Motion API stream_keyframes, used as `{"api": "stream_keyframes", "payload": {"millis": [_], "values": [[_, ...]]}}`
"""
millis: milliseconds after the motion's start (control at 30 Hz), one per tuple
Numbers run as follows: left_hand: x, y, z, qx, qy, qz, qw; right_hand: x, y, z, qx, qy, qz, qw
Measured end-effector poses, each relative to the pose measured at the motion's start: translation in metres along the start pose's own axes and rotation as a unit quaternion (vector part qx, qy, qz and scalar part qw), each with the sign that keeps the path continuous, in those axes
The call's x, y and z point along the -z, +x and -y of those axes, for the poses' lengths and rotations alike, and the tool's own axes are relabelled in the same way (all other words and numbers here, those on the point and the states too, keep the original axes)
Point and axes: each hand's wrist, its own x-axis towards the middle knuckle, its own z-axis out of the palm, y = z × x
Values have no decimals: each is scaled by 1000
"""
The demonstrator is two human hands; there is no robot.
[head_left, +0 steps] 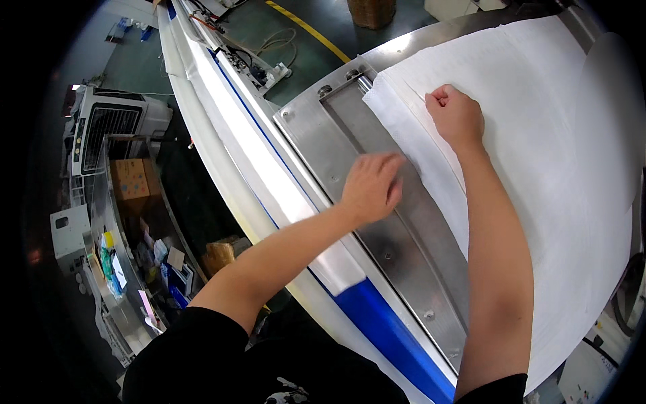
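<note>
A large roll of white sheet material (538, 161) fills the right side, mounted on a metal shaft (364, 84). My right hand (459, 120) rests against the roll near its left edge, fingers curled into a fist. Whether a bit of the sheet is pinched inside it is hidden. Close by, a thin line like a loose edge or crease runs along the roll. My left hand (372, 190) is above the steel trough (420, 252), to the left of the roll. Its fingers bend inward and are smeared by motion; nothing shows in them.
A long table edge with white covering and a blue strip (387, 337) runs diagonally in front of me. At left stand an air cooler (111, 128) and a bin holding a cardboard box (131, 185) and clutter. Hoses (276, 46) lie beyond the table, near a yellow floor line (309, 28).
</note>
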Motion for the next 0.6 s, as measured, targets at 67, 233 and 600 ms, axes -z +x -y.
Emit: {"api": "stream_keyframes", "payload": {"millis": [67,233,600], "values": [[9,28,12,5,16,-37,999,-1,-3,3,1,-18,-12,1000],[16,98,46,-109,126,-99,981,2,-4,0,14,-33,-25,999],[14,99,63,-135,137,-49,980,9,0,-4,-5,-46,-8,999]]}}
